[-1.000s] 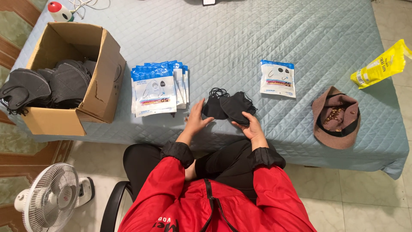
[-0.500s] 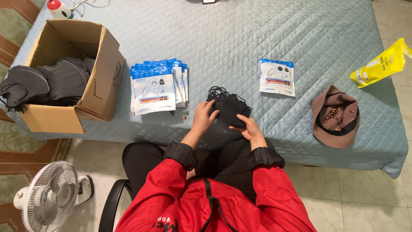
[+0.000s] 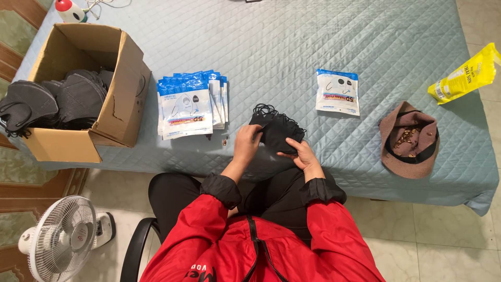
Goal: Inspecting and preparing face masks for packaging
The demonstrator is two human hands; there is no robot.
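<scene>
The masks [image 3: 276,133] are now gathered into one stack at the bed [image 3: 323,42] edge; the left hand [image 3: 246,143] and right hand [image 3: 303,156] are pinching it.

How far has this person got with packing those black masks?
Hard to say, probably early. One sealed-looking packet lies alone on the quilted table, possibly done. In hand: the left hand and right hand hold a bundle of black masks. Left: a fanned stack of packets, apparently flat, and a cardboard box holding many loose masks.
</scene>
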